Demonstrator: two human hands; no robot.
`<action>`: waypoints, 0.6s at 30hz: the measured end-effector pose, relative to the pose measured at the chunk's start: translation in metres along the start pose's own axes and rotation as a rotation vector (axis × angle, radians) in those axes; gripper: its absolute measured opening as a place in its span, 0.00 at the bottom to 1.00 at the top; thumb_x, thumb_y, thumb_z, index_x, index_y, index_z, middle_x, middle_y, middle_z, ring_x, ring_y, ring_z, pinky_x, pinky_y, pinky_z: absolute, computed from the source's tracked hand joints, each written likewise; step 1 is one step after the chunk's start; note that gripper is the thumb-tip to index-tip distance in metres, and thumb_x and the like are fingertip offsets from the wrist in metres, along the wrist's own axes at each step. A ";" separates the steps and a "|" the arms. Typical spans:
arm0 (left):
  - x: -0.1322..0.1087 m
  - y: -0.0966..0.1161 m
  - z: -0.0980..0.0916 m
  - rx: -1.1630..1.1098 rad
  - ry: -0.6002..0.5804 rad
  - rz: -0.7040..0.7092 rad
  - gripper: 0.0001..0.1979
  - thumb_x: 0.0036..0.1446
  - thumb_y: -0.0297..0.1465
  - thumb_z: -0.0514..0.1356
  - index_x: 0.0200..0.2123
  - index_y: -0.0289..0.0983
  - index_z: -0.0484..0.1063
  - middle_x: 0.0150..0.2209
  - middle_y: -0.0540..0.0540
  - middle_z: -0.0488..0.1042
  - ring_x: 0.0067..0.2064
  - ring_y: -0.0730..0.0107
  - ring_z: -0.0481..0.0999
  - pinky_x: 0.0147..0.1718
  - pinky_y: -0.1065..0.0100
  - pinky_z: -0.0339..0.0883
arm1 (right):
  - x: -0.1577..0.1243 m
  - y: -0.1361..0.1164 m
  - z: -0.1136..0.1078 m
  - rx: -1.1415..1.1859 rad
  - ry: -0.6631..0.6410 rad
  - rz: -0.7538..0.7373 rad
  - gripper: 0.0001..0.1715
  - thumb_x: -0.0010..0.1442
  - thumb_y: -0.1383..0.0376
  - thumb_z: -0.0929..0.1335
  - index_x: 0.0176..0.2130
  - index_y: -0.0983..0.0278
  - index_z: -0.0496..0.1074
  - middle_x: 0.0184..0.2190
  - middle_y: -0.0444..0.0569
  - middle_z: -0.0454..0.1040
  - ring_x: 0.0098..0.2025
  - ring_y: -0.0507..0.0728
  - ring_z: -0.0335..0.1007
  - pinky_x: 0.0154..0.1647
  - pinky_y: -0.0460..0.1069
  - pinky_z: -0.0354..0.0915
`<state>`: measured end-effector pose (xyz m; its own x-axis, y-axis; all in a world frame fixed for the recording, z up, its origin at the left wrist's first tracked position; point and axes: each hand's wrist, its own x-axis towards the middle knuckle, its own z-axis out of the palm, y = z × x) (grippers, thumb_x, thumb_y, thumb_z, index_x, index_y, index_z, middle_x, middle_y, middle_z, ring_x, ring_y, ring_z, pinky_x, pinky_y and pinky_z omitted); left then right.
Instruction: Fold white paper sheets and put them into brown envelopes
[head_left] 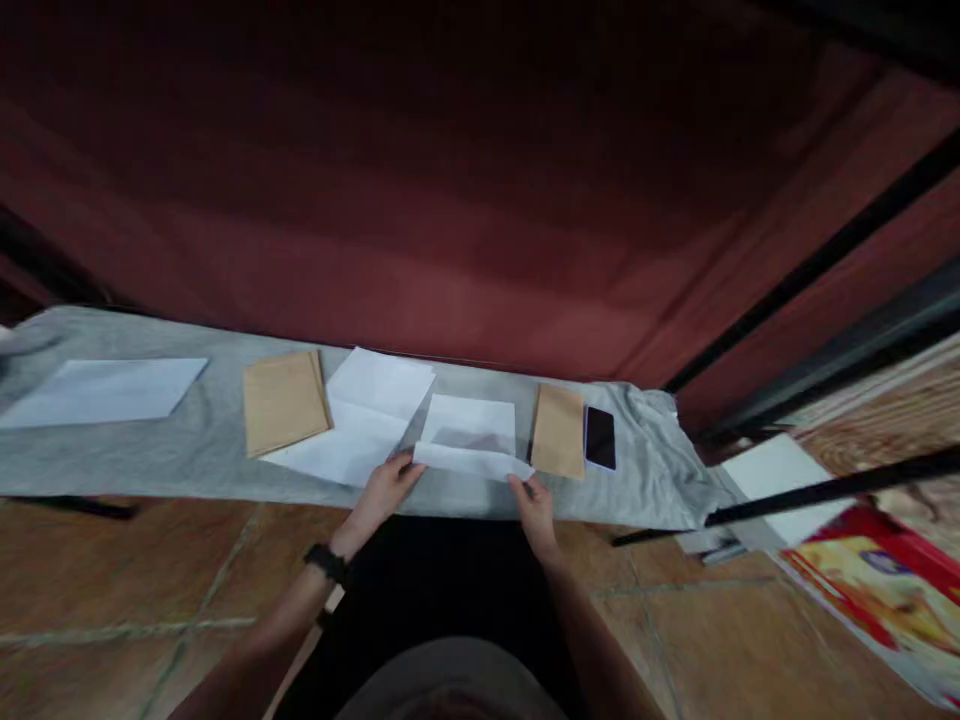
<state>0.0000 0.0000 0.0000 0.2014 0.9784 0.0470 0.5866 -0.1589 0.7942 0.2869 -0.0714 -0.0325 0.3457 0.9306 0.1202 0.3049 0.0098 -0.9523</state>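
A sheet of white paper (474, 420) lies in front of me with its near edge folded up into a strip. My left hand (391, 485) pinches the left end of that strip, thumb and fingers together. At the right end, my right hand (532, 500) grips the corner of the same sheet. To the left of it are creased white sheets (379, 385), which partly reach under a stack of brown envelopes (283, 405). A second brown envelope pile (559, 430) sits just right of the paper.
A grey cloth (217, 470) covers the long narrow table. A phone (600, 438) lies by the right envelopes, and more white paper (112, 388) at the far left. Black metal bars (825, 495) and a red box (885, 590) stand at the right.
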 end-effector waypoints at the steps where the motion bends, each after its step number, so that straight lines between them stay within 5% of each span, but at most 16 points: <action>1: 0.001 0.001 0.002 0.033 0.023 -0.018 0.18 0.59 0.46 0.53 0.31 0.39 0.72 0.31 0.46 0.77 0.35 0.62 0.76 0.34 0.66 0.64 | 0.000 -0.002 -0.001 0.001 0.008 0.000 0.27 0.62 0.46 0.68 0.41 0.65 0.81 0.41 0.54 0.84 0.45 0.64 0.78 0.50 0.55 0.71; 11: 0.005 0.013 0.007 0.051 0.197 -0.024 0.15 0.58 0.41 0.55 0.24 0.40 0.66 0.21 0.53 0.67 0.27 0.70 0.67 0.29 0.70 0.58 | 0.008 -0.007 -0.004 -0.083 -0.033 -0.091 0.22 0.65 0.54 0.66 0.52 0.63 0.75 0.46 0.52 0.81 0.48 0.59 0.77 0.52 0.52 0.70; 18: 0.016 0.016 0.004 0.145 0.220 -0.052 0.14 0.63 0.40 0.54 0.31 0.38 0.71 0.25 0.51 0.71 0.28 0.69 0.68 0.30 0.70 0.59 | 0.019 -0.017 0.006 -0.329 -0.010 -0.072 0.21 0.68 0.58 0.63 0.55 0.63 0.71 0.39 0.50 0.82 0.41 0.58 0.79 0.44 0.50 0.71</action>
<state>0.0157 0.0130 0.0105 0.0022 0.9885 0.1510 0.7012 -0.1092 0.7045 0.2829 -0.0521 -0.0153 0.3046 0.9355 0.1791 0.5986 -0.0417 -0.8000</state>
